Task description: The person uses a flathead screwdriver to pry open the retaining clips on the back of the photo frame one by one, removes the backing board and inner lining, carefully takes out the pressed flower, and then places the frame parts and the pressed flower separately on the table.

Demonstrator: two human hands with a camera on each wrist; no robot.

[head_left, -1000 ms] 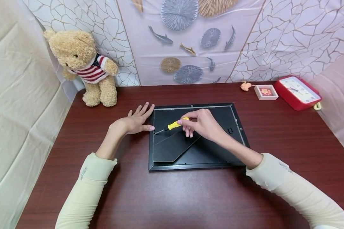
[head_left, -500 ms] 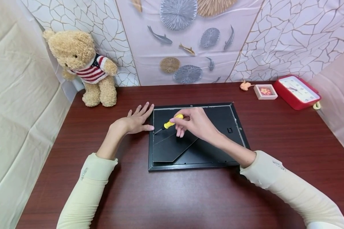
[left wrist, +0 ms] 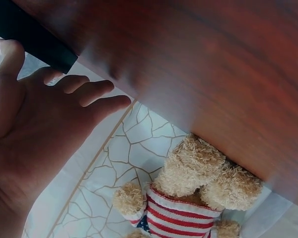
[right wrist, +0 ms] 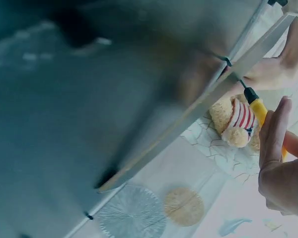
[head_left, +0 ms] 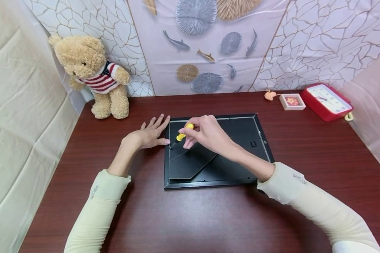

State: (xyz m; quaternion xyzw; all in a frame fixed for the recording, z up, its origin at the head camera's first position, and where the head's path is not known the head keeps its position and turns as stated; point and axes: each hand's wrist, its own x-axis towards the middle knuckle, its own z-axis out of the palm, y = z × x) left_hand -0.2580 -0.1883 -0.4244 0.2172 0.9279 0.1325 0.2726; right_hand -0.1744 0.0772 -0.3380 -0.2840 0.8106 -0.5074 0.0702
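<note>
Screwdriver sits pinched in the fingers of your right hand, tip down at the picture frame beneath them, near your left hand, whose fingers spread wide.

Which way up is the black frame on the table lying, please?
Face down: in the head view, the back of the black frame is uppermost, with its stand leg and small hanger showing.

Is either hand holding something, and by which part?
The right hand holds a screwdriver by its yellow handle. The left hand, at the edge of the black frame, grips nothing.
</note>
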